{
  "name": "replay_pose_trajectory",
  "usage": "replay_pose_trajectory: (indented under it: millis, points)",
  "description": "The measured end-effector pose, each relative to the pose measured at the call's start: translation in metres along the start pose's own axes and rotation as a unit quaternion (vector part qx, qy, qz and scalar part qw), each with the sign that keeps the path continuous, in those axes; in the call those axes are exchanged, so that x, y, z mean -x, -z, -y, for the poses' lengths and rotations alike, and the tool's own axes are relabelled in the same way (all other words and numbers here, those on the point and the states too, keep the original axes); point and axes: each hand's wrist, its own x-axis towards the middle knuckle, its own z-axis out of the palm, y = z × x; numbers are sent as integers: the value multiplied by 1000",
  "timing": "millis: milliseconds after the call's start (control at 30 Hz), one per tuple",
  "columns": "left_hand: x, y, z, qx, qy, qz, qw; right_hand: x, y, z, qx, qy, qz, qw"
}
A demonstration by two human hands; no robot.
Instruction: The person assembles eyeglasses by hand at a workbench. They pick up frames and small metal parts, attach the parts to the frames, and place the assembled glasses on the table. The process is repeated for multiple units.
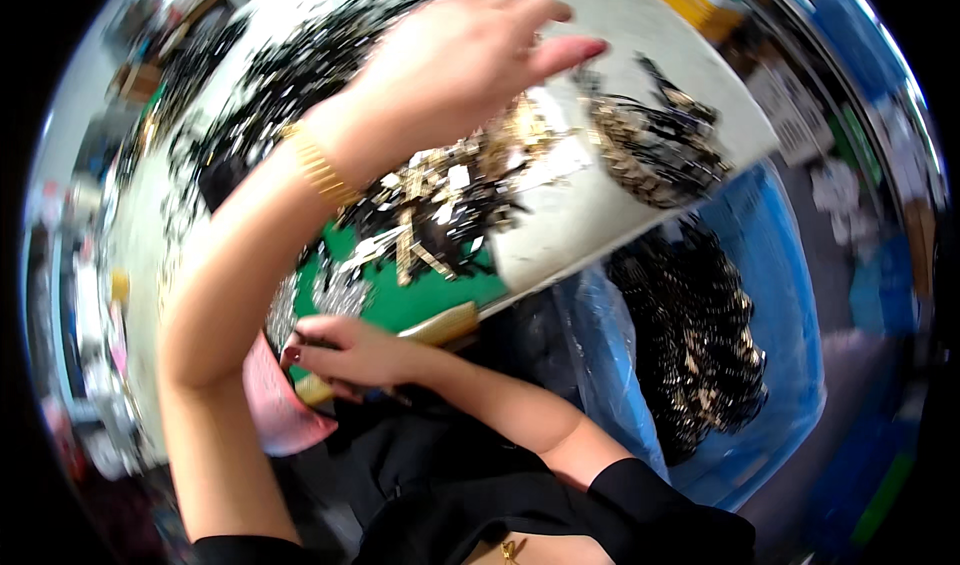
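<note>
Left hand (460, 60) beyond mat (455, 298): thumb, index spread. Right hand (350, 353) near side of mat; pinch unclear. Strips (405, 250) on/beyond mat: probably light, slippery; grip ends.

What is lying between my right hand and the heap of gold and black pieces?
In the head view, green surface lies between your right hand and the heap, with silvery pieces toward its left.

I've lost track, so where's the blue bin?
In the head view, the blue bin is on the right, beside the white table, right of your right hand.
</note>
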Motion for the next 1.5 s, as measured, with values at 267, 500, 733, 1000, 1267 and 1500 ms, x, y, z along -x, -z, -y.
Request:
replay_pose_trajectory:
  millis: [267, 500, 733, 1000, 1267, 1500]
  points:
    - [292, 133, 38, 94, 383, -142, 908, 2, -17, 7, 59, -53, -15, 997]
    - [454, 115, -25, 70, 494, -169, 850, 22, -21, 36, 140, -68, -33, 987]
    - [489, 62, -15, 184, 487, -244, 818, 104, 32, 105, 613, -131, -495, 601]
    - [462, 51, -5, 177, 466, -209, 841, 49, 38, 87, 739, -170, -466, 456]
    - [462, 61, -4, 163, 465, -183, 851, -12, 35, 125, 730, -187, -441, 489]
    - [454, 54, -7, 122, 478, -194, 848, -4, 50, 160, 751, -139, -361, 535]
